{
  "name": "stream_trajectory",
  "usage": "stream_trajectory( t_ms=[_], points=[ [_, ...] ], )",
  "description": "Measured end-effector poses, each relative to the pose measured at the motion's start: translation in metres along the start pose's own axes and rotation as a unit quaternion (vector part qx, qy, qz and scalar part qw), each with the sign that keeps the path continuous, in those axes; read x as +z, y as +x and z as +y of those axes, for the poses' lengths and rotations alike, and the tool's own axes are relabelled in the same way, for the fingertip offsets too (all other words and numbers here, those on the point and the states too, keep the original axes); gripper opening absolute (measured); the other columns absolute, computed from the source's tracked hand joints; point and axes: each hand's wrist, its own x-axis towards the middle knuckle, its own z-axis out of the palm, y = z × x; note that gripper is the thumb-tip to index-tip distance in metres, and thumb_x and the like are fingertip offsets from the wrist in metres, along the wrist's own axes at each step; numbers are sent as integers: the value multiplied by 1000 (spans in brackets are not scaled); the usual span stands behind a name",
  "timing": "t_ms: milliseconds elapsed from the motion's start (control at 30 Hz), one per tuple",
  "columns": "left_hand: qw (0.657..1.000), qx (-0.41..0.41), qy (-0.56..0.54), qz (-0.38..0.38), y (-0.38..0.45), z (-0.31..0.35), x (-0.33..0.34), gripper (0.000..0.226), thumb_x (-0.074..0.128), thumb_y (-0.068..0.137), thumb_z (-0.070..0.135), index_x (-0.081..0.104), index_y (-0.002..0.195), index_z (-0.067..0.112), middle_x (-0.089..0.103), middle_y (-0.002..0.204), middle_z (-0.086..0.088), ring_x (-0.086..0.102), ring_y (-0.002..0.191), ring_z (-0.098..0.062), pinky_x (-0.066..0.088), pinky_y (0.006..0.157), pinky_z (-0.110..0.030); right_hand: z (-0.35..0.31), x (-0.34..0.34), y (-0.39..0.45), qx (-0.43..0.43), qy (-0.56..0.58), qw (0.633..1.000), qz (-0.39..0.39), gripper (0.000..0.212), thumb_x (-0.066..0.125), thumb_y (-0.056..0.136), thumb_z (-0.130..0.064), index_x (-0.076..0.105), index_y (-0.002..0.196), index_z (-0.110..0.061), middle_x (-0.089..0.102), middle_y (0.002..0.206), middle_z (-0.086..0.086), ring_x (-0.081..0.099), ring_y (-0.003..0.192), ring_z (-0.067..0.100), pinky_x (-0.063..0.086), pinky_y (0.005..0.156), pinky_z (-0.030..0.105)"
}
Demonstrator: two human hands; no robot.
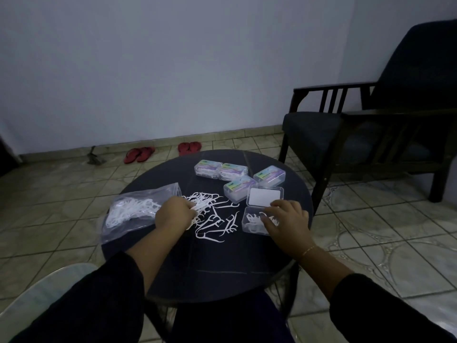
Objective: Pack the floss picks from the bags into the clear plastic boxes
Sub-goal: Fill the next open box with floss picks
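Note:
A clear plastic bag [133,211] of white floss picks lies on the left of the round dark table [210,266]. Loose floss picks [217,221] are scattered in the middle. My left hand [173,214] grips a bunch of picks at the pile's left side. An open clear box [249,222] with some picks inside sits to the right, its lid [265,196] folded back. My right hand [286,224] rests over the box, fingers curled into it among the picks.
Several closed, filled boxes with colourful labels [238,177] stand at the table's far side. A dark armchair [371,125] is at the right. Red sandals [139,154] lie on the tiled floor by the wall.

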Motion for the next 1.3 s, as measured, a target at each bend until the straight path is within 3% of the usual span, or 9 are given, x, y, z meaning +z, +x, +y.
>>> stream_trajectory(
  t_ms=[167,300,400,567,667,833,1067,1233,1300],
  points=[
    [994,70,-75,31,-2,6,-3,28,69,86,29,70,114,25,71,109,1,65,96,-18,51,87,-34,4,9,-5,41,64,996,40,26,59,90,-40,69,110,-26,55,124,-2,40,122,22,25,87,31],
    [987,112,-108,49,-4,23,2,26,69,86,32,71,111,25,72,108,1,65,93,-15,48,80,-24,8,13,-8,66,143,985,70,32,61,90,-31,67,112,-9,55,123,13,44,116,32,31,92,31],
    [979,160,-122,40,-8,39,12,26,72,82,34,73,107,29,72,102,-4,66,92,-19,50,84,-28,8,12,-9,85,174,978,75,34,61,92,-22,61,121,-5,48,131,14,40,120,29,25,93,23],
    [965,240,-102,4,-22,68,41,28,72,83,29,71,110,27,65,106,-3,57,99,-15,41,86,-20,10,15,-9,111,221,965,84,36,49,94,-24,55,125,-7,45,135,9,36,124,21,19,92,15],
    [961,257,-92,-36,-28,81,58,30,71,84,28,70,114,25,65,109,-2,57,94,-12,38,84,-15,7,15,-10,113,236,962,80,49,39,84,-30,54,124,-7,47,132,9,37,120,19,22,95,18],
    [957,263,-113,-57,-28,81,72,37,73,82,24,68,118,24,64,118,-2,51,112,-14,34,96,-16,8,17,-10,107,222,966,73,50,39,81,-26,56,122,-5,47,133,12,39,119,24,25,95,21],
    [953,286,-94,-38,-22,60,68,21,69,85,23,74,106,22,71,107,8,49,107,-9,36,91,-19,12,29,-9,79,124,986,80,19,61,86,-18,74,98,-12,53,130,19,45,118,39,41,93,44],
    [946,300,-105,-59,-27,55,67,25,62,91,20,70,114,18,68,115,4,53,111,-9,31,86,-11,5,20,-10,54,27,998,-30,67,13,81,-60,63,121,-37,29,153,1,26,135,28,31,101,42],
    [945,298,-115,-63,-30,54,66,25,61,92,19,69,116,17,67,118,3,55,111,-10,34,89,-12,4,18,-11,54,25,997,-39,76,6,77,-61,57,128,-36,24,155,0,21,137,26,28,103,42]
  ],
)
